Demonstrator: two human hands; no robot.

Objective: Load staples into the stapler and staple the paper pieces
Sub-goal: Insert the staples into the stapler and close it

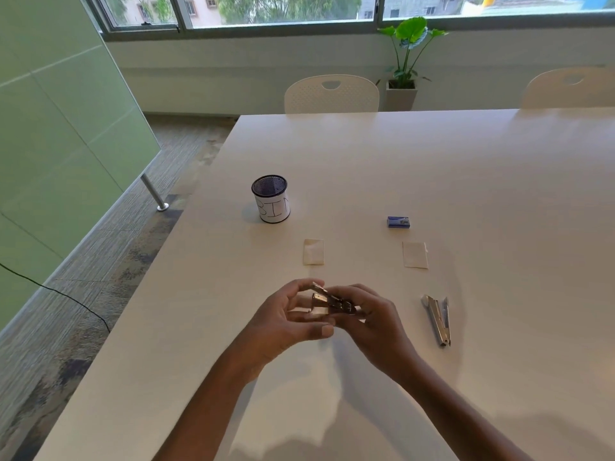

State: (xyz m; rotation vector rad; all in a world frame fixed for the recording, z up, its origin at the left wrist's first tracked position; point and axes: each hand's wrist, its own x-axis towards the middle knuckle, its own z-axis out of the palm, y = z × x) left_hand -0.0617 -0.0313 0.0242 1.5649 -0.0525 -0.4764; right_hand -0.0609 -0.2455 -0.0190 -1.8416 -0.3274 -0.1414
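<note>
A small metal stapler (329, 301) is held above the white table (499, 181) between both hands, its top part tilted up. My left hand (286, 319) cups it from the left, fingers curled round its front end. My right hand (369, 319) grips its rear from the right. A second silver stapler (438, 319) lies opened out on the table to the right of my hands. A small blue staple box (398, 222) sits farther back. Two paper pieces lie flat: one (313, 251) left of centre, one (415, 255) below the box.
A black mesh cup (270, 202) with a paper label reading "BIN" stands at the back left of the table. Two white chairs (331, 94) stand at the far edge. The table's left edge drops to carpet floor; a potted plant (407, 58) is by the window.
</note>
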